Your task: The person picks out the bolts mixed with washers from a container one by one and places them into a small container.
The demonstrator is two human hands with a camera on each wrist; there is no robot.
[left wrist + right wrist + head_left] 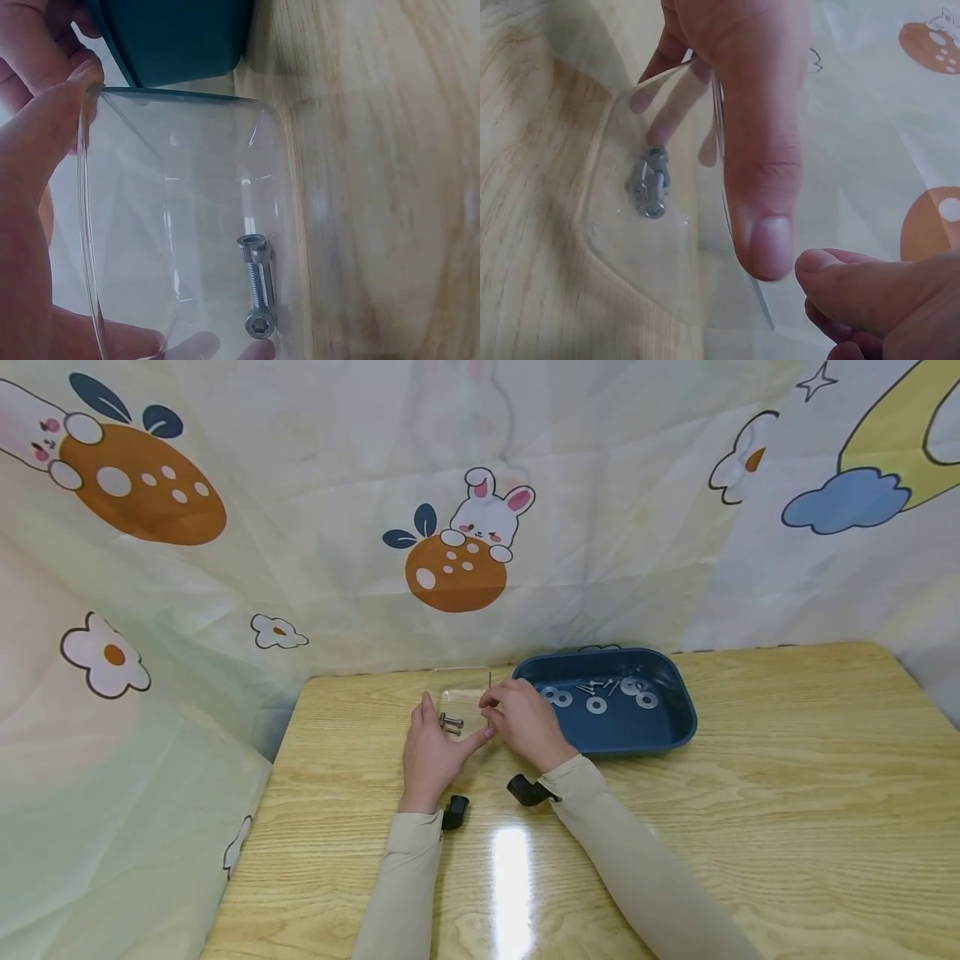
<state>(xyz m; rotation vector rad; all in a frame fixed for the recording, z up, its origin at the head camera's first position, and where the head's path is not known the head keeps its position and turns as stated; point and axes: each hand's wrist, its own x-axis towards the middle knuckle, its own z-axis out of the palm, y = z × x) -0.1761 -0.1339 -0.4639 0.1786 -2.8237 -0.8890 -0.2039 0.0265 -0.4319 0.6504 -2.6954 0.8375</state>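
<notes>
My left hand (433, 756) grips a clear plastic box (195, 142), its thumb along the near rim and its fingers against the far side. Inside the box lie a few metal socket-head screws (259, 289), bunched together. At the box's right side is my right hand (525, 720), its thumb and fingertips curled together close to the tip of the left thumb. In the right wrist view those right fingertips (817, 260) are near the rim, and whether something small sits between them is hidden.
Just right of the box stands a dark blue tray (678, 714) holding several flat washers (596, 705) and small screws (585, 689). The wooden table (787, 777) reaches back to a printed cloth (600, 577). A black wrist camera (527, 790) sits at each cuff.
</notes>
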